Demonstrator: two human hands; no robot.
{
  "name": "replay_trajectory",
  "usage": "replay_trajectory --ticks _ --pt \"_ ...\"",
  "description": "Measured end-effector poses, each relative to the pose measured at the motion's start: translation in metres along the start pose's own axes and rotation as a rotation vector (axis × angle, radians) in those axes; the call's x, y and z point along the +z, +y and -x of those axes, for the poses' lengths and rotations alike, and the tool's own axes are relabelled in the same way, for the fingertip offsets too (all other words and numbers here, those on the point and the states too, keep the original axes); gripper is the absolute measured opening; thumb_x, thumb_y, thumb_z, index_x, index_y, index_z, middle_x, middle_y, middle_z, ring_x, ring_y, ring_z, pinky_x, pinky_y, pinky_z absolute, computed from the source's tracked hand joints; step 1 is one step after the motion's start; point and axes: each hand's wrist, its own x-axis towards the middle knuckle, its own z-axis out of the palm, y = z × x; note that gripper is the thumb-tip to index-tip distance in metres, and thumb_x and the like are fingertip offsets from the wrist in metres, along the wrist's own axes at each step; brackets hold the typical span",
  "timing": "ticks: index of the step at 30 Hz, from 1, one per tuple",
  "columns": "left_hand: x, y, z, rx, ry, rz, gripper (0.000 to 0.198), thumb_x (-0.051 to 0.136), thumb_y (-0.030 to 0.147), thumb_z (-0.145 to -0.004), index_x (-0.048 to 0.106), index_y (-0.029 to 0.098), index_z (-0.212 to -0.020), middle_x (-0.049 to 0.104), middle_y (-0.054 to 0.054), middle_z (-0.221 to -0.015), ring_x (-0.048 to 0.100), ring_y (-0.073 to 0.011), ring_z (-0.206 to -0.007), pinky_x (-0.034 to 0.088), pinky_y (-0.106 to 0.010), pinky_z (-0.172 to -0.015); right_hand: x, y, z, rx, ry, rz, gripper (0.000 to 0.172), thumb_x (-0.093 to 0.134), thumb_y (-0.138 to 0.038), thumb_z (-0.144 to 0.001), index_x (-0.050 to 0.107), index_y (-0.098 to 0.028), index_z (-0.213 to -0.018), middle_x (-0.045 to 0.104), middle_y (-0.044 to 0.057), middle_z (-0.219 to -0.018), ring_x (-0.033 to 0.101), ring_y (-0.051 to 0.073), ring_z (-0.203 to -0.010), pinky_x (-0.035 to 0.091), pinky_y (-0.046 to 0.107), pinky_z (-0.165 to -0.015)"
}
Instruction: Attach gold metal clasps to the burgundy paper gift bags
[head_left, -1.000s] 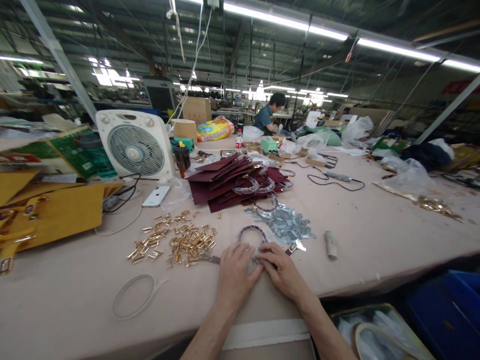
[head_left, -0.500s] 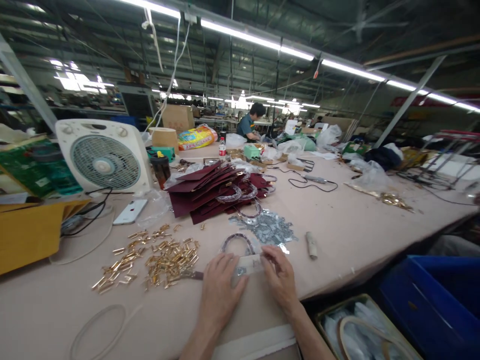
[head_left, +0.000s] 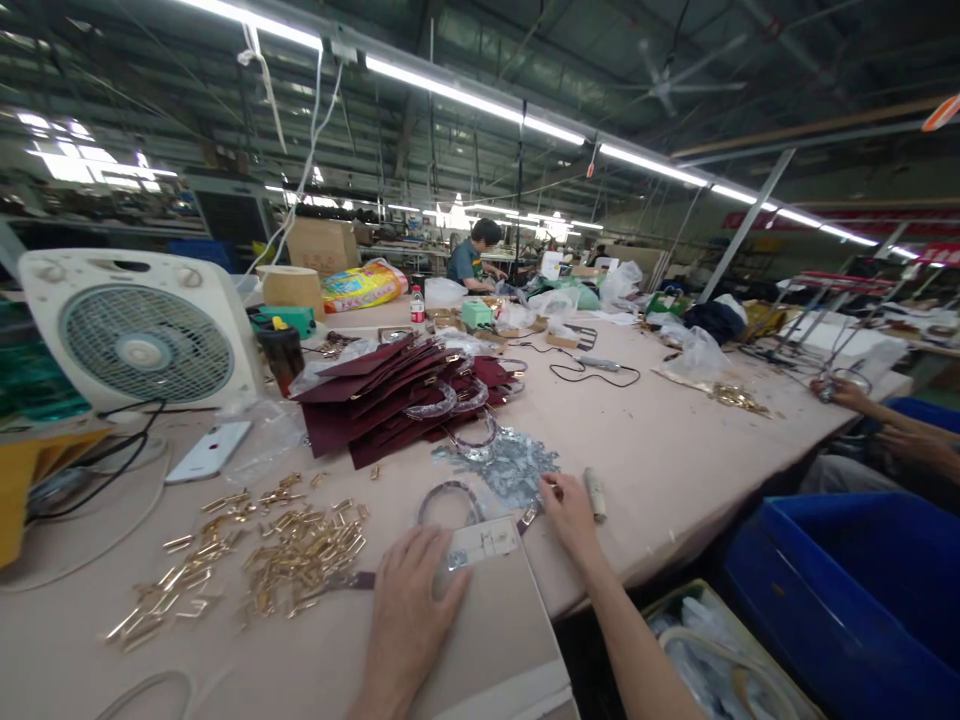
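Beige panel (head_left: 510, 615) flat at the near edge of the table (head_left: 660, 440), directly before the worker. The left hand (head_left: 409, 600) lies palm down on its left part, fingers extended and clamped on nothing; this spread contact would probably keep the panel from sliding. Just beside its fingertips, a pale strip (head_left: 484, 542) faces upward with small metal pieces on it, an orientation that leaves them exposed. The right hand (head_left: 568, 510) is well apart from the left, fingers curled at the near side of the silver plates (head_left: 517, 468); whether the fingertips pinch one cannot be told. A ring-shaped handle (head_left: 450, 488) projects beyond the panel's far edge, perhaps so that its curve does not lift the work; its clear wrapping presumably guards the surface. A buckled strap (head_left: 529, 517) emerges at the right. Gold fittings (head_left: 307, 550) are heaped left of the panel, silver plates beyond it, an arrangement that separates the kinds within short reach. Maroon pieces (head_left: 367, 400) are stacked farther back, seemingly to spare working room.
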Motion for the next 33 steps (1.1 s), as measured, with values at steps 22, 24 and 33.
replay_trajectory --ticks 22,24,33 --pt "-0.008 0.008 0.001 -0.006 -0.002 0.019 0.042 0.069 0.033 -0.092 0.063 0.025 -0.133 0.064 -0.01 -0.142 0.051 -0.0355 -0.137 0.045 -0.059 -0.112 -0.005 -0.014 0.024 0.104 0.035 -0.174 0.046 0.056 -0.056 -0.094 0.073 -0.017 -0.113 0.074 0.01 -0.098 0.066 0.025 -0.09 0.054 0.036 -0.079" --pt "-0.012 0.016 -0.003 0.041 -0.021 0.043 0.038 0.065 0.023 -0.093 0.063 0.025 -0.131 0.061 -0.009 -0.145 0.045 -0.0346 -0.141 0.043 -0.058 -0.114 -0.006 -0.019 0.04 0.102 -0.005 -0.214 0.043 0.058 -0.056 -0.094 0.075 -0.02 -0.11 0.074 0.008 -0.092 0.065 0.025 -0.085 0.053 0.035 -0.075" --pt "0.008 0.08 -0.044 0.036 -0.321 0.177 0.042 0.079 0.034 -0.084 0.064 0.024 -0.122 0.066 -0.007 -0.12 0.058 -0.0306 -0.112 0.051 -0.047 -0.096 -0.008 -0.033 0.055 0.13 -0.179 -0.337 0.038 0.063 -0.053 -0.093 0.072 -0.02 -0.111 0.07 0.005 -0.09 0.058 0.019 -0.071 0.05 0.031 -0.068"
